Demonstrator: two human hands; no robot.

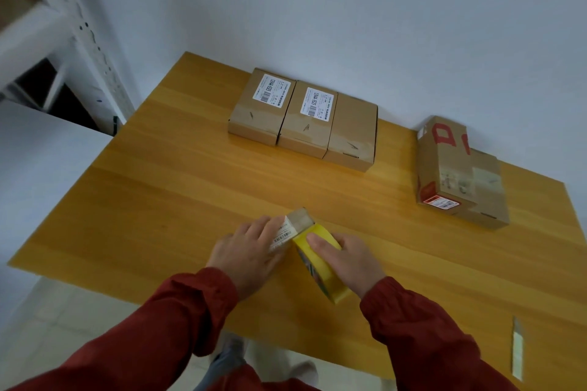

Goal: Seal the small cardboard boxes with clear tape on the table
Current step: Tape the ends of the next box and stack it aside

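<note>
Cardboard box [300, 220] between hands, left [247, 252] flat on it, right [349, 259] gripping tape [322, 278] (yellow)

- The left grip [247, 251] lay palm down near 6 o'clock in the view. Its fingers were fairly straight and spread, pointing toward 1 o'clock and resting on a small box [298, 219].
- The right grip [352, 260] sat just at its 3 o'clock side, with the thumb [320, 244] laid along the top of a yellow roll [320, 279] and the fingers curled over its far side.
- The dark red left sleeve [165, 327] came in from 7 o'clock and the right sleeve [428, 336] from 5 o'clock, both angled inward.
</note>
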